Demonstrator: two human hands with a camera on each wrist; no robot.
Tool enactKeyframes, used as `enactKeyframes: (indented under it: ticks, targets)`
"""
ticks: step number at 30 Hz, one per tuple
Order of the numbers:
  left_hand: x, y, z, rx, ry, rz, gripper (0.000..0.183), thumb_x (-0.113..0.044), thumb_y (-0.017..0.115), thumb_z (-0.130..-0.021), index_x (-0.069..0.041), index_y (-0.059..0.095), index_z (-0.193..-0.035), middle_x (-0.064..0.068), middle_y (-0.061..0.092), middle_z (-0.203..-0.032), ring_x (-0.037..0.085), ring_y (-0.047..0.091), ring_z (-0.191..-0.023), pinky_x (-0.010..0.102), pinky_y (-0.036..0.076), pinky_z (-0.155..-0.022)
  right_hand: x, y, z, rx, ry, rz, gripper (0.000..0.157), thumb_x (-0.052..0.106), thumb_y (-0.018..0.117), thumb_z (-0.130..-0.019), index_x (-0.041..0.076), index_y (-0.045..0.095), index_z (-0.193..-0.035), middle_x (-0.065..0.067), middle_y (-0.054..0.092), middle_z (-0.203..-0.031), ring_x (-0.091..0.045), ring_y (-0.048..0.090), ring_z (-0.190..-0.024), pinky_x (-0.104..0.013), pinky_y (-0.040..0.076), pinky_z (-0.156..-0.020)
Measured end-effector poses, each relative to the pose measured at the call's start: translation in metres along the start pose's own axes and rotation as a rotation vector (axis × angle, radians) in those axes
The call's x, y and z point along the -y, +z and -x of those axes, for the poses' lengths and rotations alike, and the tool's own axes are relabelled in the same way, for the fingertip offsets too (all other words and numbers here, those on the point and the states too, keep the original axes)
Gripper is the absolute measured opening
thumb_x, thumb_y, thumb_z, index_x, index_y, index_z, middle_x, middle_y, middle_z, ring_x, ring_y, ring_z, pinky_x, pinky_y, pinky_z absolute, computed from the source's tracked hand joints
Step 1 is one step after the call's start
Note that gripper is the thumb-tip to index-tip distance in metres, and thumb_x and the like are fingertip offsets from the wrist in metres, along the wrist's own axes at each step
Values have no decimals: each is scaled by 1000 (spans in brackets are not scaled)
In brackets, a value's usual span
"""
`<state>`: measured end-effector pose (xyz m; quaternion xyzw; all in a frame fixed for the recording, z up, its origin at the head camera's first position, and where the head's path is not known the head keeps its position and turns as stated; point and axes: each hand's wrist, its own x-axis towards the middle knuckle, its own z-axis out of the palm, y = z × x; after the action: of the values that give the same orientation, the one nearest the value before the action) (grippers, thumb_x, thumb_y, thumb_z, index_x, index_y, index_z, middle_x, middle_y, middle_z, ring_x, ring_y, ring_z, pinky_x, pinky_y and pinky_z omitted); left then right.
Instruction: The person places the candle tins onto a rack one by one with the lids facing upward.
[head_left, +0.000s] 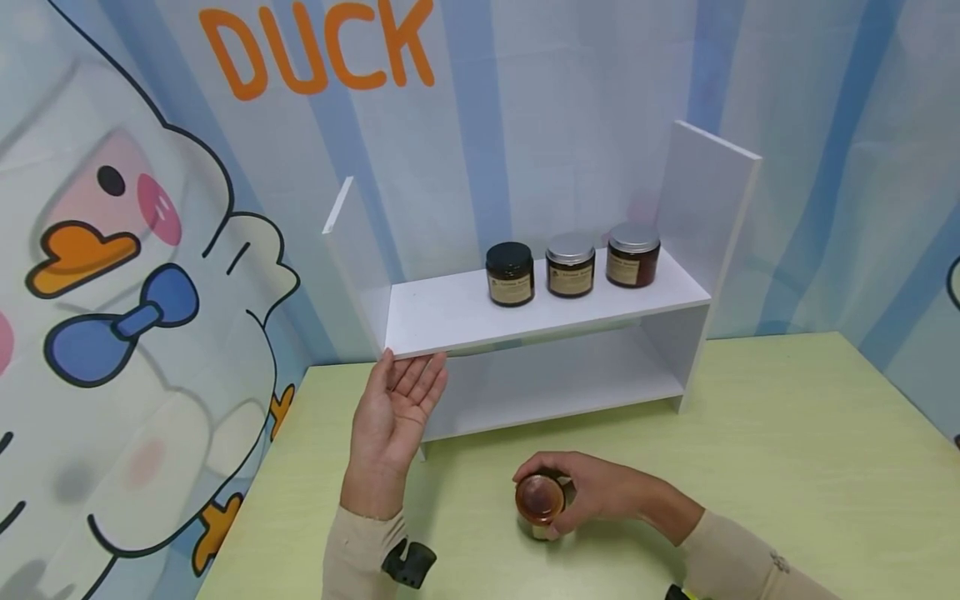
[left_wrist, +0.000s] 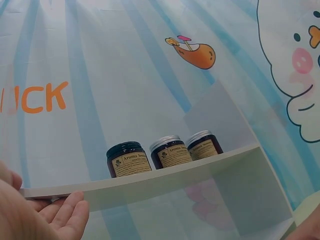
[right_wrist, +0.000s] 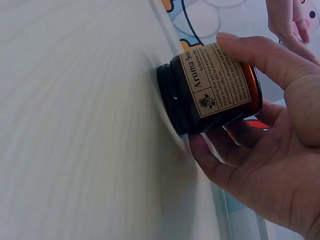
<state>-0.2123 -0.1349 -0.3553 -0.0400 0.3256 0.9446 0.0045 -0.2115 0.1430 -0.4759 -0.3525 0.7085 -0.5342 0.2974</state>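
My right hand (head_left: pixel 600 492) holds an amber glass candle jar (head_left: pixel 540 497) by its sides, low over the table. The jar is upside down: its black lid (right_wrist: pixel 172 97) faces the tabletop, and the "Aroma" label shows in the right wrist view. Whether the lid touches the table, I cannot tell. At the left front corner of the white shelf (head_left: pixel 442 321), my left hand (head_left: pixel 393 417) grips the upper board's edge, palm up, with the fingers below and the thumb at the edge. Three more labelled jars stand upright on that board: one black-lidded (head_left: pixel 511 275), two silver-lidded (head_left: pixel 570 265).
The shelf's tall side panels (head_left: pixel 705 208) rise above the upper board. A lower board (head_left: pixel 555 383) lies beneath. The shelf stands at the back of the pale green table (head_left: pixel 787 467), against a printed duck backdrop (head_left: pixel 585 100).
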Motion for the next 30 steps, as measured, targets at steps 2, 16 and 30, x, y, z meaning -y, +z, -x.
enactKeyframes:
  ticks: [2,16,30]
  targets:
    - [0,0,0,0,0,-1,42,-34,46,-110,-2,49,-137,12,71,-114,27,70,-114,37,58,-98,1,1,0,-1,-4,6,63,16,84,-84,12,56,-140,-2,60,-134,-23,56,-124,-31,50,-99]
    - [-1,-1,0,-1,-3,3,43,-34,46,-110,-2,48,-137,12,70,-114,26,70,-114,37,57,-99,5,7,1,-30,-33,14,58,14,84,-85,5,56,-135,-7,59,-130,-22,59,-117,-31,53,-93]
    - [0,-1,1,-3,3,0,42,-35,47,-109,-2,51,-135,12,70,-114,27,70,-114,38,57,-99,1,4,5,-65,-55,58,55,18,83,-86,9,59,-134,-4,63,-128,-22,59,-116,-32,52,-94]
